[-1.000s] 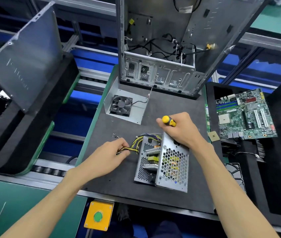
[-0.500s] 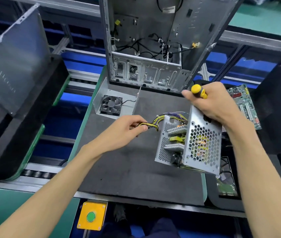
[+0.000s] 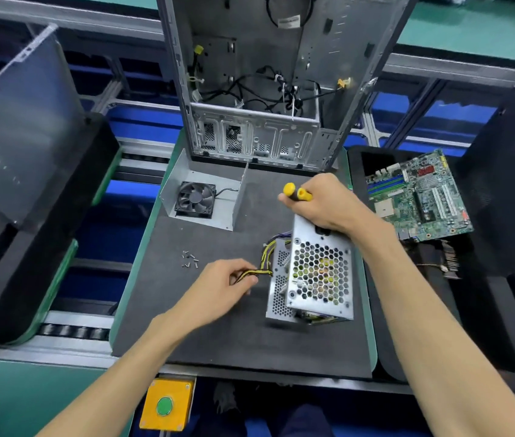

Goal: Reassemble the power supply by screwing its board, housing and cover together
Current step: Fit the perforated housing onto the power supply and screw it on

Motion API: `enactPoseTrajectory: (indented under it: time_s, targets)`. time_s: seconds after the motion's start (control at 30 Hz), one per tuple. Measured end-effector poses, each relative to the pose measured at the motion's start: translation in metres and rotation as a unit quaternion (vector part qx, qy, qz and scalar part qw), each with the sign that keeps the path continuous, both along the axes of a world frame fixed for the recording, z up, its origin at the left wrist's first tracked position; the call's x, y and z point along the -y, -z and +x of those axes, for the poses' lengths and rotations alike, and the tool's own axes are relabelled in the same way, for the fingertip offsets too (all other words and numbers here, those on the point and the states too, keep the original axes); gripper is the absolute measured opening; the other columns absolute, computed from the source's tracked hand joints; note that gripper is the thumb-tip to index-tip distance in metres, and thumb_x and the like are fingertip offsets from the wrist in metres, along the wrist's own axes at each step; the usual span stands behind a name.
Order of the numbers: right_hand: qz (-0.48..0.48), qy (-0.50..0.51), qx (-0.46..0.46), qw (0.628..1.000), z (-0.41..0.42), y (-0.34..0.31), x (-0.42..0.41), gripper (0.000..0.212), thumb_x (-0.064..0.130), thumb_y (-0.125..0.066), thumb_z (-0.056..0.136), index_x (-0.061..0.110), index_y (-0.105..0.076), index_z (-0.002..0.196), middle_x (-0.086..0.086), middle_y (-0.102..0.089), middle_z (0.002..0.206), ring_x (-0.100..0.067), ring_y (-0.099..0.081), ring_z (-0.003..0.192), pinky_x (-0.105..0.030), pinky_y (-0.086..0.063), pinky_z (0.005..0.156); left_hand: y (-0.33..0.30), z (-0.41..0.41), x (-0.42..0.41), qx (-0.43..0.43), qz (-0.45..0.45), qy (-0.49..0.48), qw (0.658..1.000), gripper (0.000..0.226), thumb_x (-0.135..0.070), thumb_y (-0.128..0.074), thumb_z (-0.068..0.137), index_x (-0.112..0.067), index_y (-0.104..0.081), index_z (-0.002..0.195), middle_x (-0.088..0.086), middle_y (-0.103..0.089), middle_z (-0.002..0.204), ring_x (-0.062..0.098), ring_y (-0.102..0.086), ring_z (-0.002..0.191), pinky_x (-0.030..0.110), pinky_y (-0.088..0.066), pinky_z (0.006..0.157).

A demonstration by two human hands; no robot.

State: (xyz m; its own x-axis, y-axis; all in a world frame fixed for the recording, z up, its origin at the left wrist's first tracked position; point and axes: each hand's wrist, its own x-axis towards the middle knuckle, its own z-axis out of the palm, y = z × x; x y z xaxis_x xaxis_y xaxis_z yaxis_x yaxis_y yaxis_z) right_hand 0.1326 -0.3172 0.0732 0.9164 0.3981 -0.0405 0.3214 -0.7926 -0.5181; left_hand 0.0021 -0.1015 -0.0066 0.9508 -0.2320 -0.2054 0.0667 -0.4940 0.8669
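Note:
The power supply housing (image 3: 319, 275), a silver box with honeycomb vent holes and the board showing inside, is tilted just above the dark mat (image 3: 205, 335). My right hand (image 3: 322, 203) grips its top edge and also holds a yellow-handled screwdriver (image 3: 295, 192). My left hand (image 3: 221, 285) pinches the yellow-and-black cable bundle (image 3: 264, 263) coming out of the housing's left side. The cover (image 3: 201, 192), a bent silver plate with a black fan, lies at the mat's back left. Several small screws (image 3: 189, 260) lie loose on the mat left of the hands.
An open computer case (image 3: 259, 86) stands at the back of the mat. A green motherboard (image 3: 420, 193) rests in a black foam tray on the right. A grey side panel (image 3: 20, 121) leans on black foam at the left. A yellow button box (image 3: 166, 403) sits below the front edge.
The housing, lifted half a second ago, has come back down toward the mat's right side with my right hand on it. My left hand followed, still pinching the cables.

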Motion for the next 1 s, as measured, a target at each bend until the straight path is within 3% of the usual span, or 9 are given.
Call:
enactPoseTrajectory:
  time_s: [0.1,0.2,0.3,0.37,0.5,0.6,0.73,0.83,1.0]
  targets:
    - [-0.005,-0.026,-0.011,1.000,0.005,0.011,-0.022,0.066,0.044,-0.064,0.096,0.016,-0.029,0.048,0.003,-0.035,0.037,-0.016,-0.036,0.039,-0.030,-0.028,0.042,0.015,-0.009,-0.006,-0.007,0.007,-0.044,0.999,0.015,-0.018,-0.064,0.096,-0.026,-0.074,0.104,-0.012,-0.071,0.066,-0.001,-0.052,0.050,0.015,-0.041,0.056]
    - [-0.018,-0.044,-0.020,0.999,0.011,0.021,-0.042,0.066,0.048,-0.063,0.095,0.016,-0.030,0.048,0.004,-0.039,0.036,-0.015,-0.036,0.037,-0.027,-0.028,0.039,0.027,-0.015,-0.013,-0.005,0.046,-0.081,0.996,0.019,-0.021,-0.063,0.097,-0.026,-0.074,0.111,-0.012,-0.070,0.067,-0.004,-0.058,0.056,0.012,-0.041,0.057]
    - [-0.044,-0.047,-0.020,0.998,0.012,0.033,-0.056,0.065,0.049,-0.064,0.096,0.016,-0.031,0.050,0.000,-0.036,0.038,-0.016,-0.033,0.040,-0.029,-0.025,0.046,0.036,-0.020,-0.019,0.001,0.124,-0.061,0.990,0.023,-0.027,-0.061,0.098,-0.029,-0.072,0.118,-0.011,-0.061,0.081,0.005,-0.058,0.076,0.025,-0.047,0.071]
    - [-0.051,-0.046,-0.014,0.998,0.013,0.038,-0.058,0.065,0.050,-0.064,0.095,0.016,-0.031,0.050,0.001,-0.035,0.042,-0.016,-0.033,0.043,-0.030,-0.024,0.048,0.042,-0.022,-0.022,-0.009,0.165,-0.023,0.986,0.018,-0.034,-0.059,0.098,-0.030,-0.073,0.108,-0.007,-0.052,0.087,0.014,-0.056,0.082,0.033,-0.047,0.075]
    - [-0.045,-0.049,0.003,0.998,0.014,0.038,-0.052,0.069,0.061,-0.061,0.093,0.016,-0.029,0.051,0.001,-0.034,0.042,-0.015,-0.036,0.044,-0.031,-0.027,0.048,0.049,-0.026,-0.034,-0.041,0.129,-0.032,0.990,0.026,-0.050,-0.057,0.096,-0.032,-0.069,0.083,-0.009,-0.059,0.087,0.005,-0.059,0.078,0.027,-0.046,0.072]
    - [-0.034,-0.047,0.004,0.998,0.014,0.039,-0.050,0.070,0.064,-0.059,0.092,0.017,-0.028,0.052,0.003,-0.031,0.042,-0.015,-0.035,0.043,-0.032,-0.029,0.049,0.049,-0.017,-0.051,-0.029,0.076,-0.142,0.987,0.016,-0.037,-0.059,0.097,-0.040,-0.070,0.086,-0.017,-0.069,0.084,-0.002,-0.064,0.078,0.019,-0.047,0.072]
    - [0.012,-0.027,-0.012,0.999,0.015,0.040,-0.047,0.070,0.063,-0.059,0.093,0.020,-0.022,0.052,0.003,-0.026,0.038,-0.017,-0.033,0.044,-0.033,-0.027,0.051,0.056,0.001,-0.078,0.026,0.162,-0.256,0.953,0.015,-0.011,-0.063,0.089,-0.025,-0.067,0.090,-0.011,-0.065,0.080,0.003,-0.060,0.071,0.030,-0.051,0.074]
    - [0.034,-0.011,-0.025,0.999,0.015,0.040,-0.045,0.068,0.066,-0.058,0.092,0.024,-0.030,0.047,0.004,-0.028,0.040,-0.014,-0.033,0.044,-0.032,-0.025,0.052,0.062,0.010,-0.086,0.033,0.207,-0.251,0.945,0.009,-0.012,-0.068,0.088,-0.018,-0.065,0.094,-0.005,-0.063,0.083,0.008,-0.057,0.071,0.026,-0.044,0.070]
    - [0.052,0.007,-0.045,0.998,0.014,0.040,-0.041,0.064,0.063,-0.058,0.094,0.027,-0.034,0.046,0.006,-0.030,0.042,-0.013,-0.031,0.045,-0.032,-0.024,0.053,0.060,0.015,-0.086,0.078,0.285,-0.178,0.939,0.006,-0.013,-0.066,0.088,-0.016,-0.066,0.083,-0.001,-0.060,0.081,0.022,-0.061,0.074,0.036,-0.048,0.069]
